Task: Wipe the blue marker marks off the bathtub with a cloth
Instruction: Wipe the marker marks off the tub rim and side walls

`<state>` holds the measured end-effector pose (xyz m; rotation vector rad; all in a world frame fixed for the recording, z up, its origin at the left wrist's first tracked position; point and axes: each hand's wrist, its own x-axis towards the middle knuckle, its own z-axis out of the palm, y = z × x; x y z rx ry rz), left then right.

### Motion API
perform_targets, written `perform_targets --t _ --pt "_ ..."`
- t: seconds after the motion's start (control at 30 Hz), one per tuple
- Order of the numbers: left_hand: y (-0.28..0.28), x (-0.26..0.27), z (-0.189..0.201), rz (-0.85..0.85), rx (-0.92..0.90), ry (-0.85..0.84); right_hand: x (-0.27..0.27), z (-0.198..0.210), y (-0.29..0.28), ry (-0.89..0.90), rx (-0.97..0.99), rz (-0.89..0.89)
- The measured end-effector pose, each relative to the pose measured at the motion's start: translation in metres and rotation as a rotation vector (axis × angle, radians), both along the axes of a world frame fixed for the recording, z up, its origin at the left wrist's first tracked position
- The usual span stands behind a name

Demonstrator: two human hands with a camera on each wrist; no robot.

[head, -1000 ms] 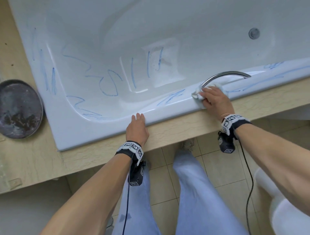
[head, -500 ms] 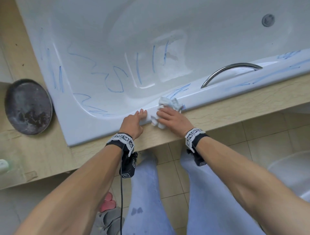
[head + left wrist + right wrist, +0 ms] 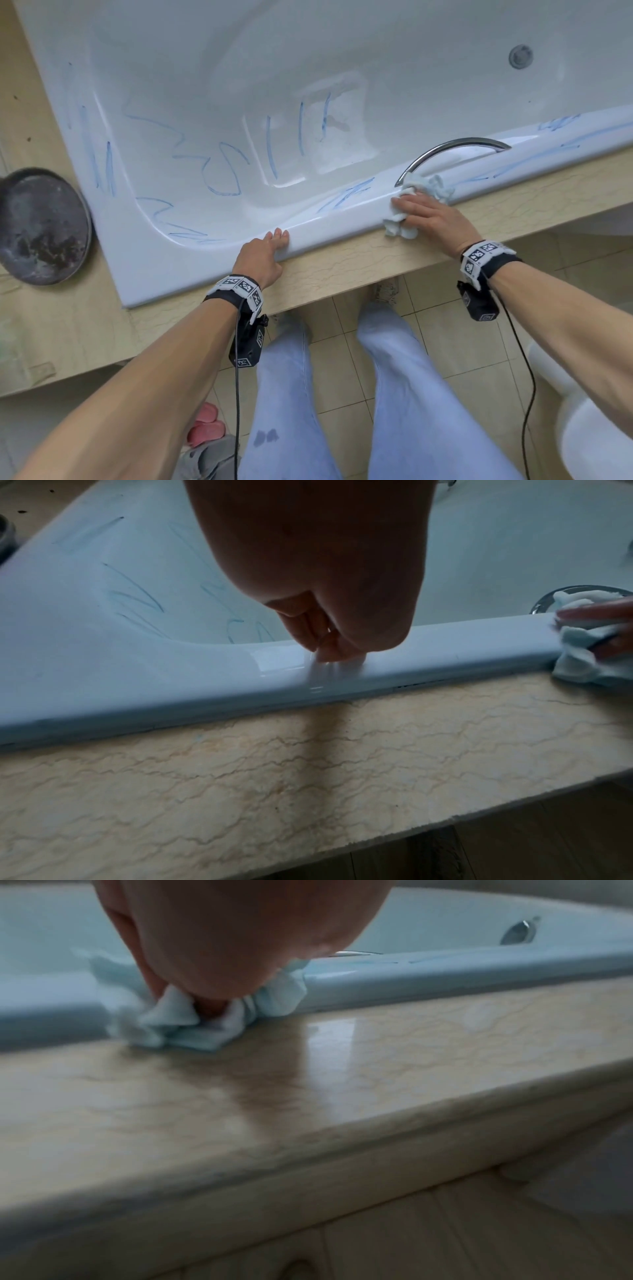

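The white bathtub (image 3: 329,233) carries blue marker marks inside its basin (image 3: 222,171), on the near rim (image 3: 346,197) and further right along the rim (image 3: 513,164). My right hand (image 3: 407,205) presses a crumpled pale cloth (image 3: 435,185) onto the near rim, just at the left foot of the chrome handle (image 3: 455,145). The thumb is tucked into the cloth (image 3: 178,1026), pinching it. My left hand (image 3: 274,240) rests with straight fingers on the rim to the left, empty; its fingertips (image 3: 329,653) touch the glossy edge.
A beige marble ledge (image 3: 342,270) runs along the tub's front. A dark round pan (image 3: 41,226) lies on the ledge at the left. The drain (image 3: 520,56) sits at the far right of the basin. A white fixture (image 3: 589,428) stands right of my legs.
My right hand slid the cloth left along the rim, close to my left hand, then back right to the handle's foot. The left hand stayed on the rim.
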<state>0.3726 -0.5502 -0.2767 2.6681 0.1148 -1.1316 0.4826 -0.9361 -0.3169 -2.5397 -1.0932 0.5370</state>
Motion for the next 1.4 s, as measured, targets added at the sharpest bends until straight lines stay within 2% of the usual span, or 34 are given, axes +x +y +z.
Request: perform_targets --t 0.07,0.17,0.27,0.37,0.47,0.57,0.73,0.83,0.93,1.07,1.23,1.4 --pt "0.001 0.002 0.001 -0.012 -0.004 0.001 -0.006 0.001 0.018 -0.058 0.092 -0.052" --pt "0.003 0.003 0.003 -0.012 -0.022 0.004 -0.020 0.008 0.077 -0.130 0.242 -0.066" --pt "0.005 0.006 0.007 0.001 -0.029 0.008 -0.038 0.012 0.151 -0.100 0.346 -0.035" --pt "0.007 0.010 0.011 0.011 -0.028 0.006 -0.056 0.001 0.193 -0.005 0.328 0.014" --pt "0.011 0.010 0.009 0.004 -0.053 0.027 -0.066 -0.018 0.189 0.020 0.302 0.059" --pt "0.012 0.010 0.008 0.013 -0.080 0.043 -0.056 -0.022 0.157 0.008 0.276 0.134" --pt "0.014 0.012 0.006 0.013 -0.103 0.037 -0.024 -0.012 0.072 0.003 0.201 -0.019" --pt "0.013 0.011 0.004 0.011 -0.092 0.043 -0.011 0.000 0.053 -0.047 0.164 -0.072" --pt "0.012 0.012 0.003 -0.006 -0.081 0.076 0.005 0.003 0.071 -0.120 0.217 -0.149" --pt "0.015 0.017 0.004 -0.026 -0.073 0.136 0.017 0.012 0.149 -0.059 0.317 -0.324" --pt "0.016 0.022 0.005 0.009 -0.077 0.084 -0.015 0.028 0.237 0.153 0.200 -0.190" --pt "0.015 0.027 0.008 0.008 -0.055 0.065 -0.037 -0.001 0.242 0.204 0.136 -0.222"
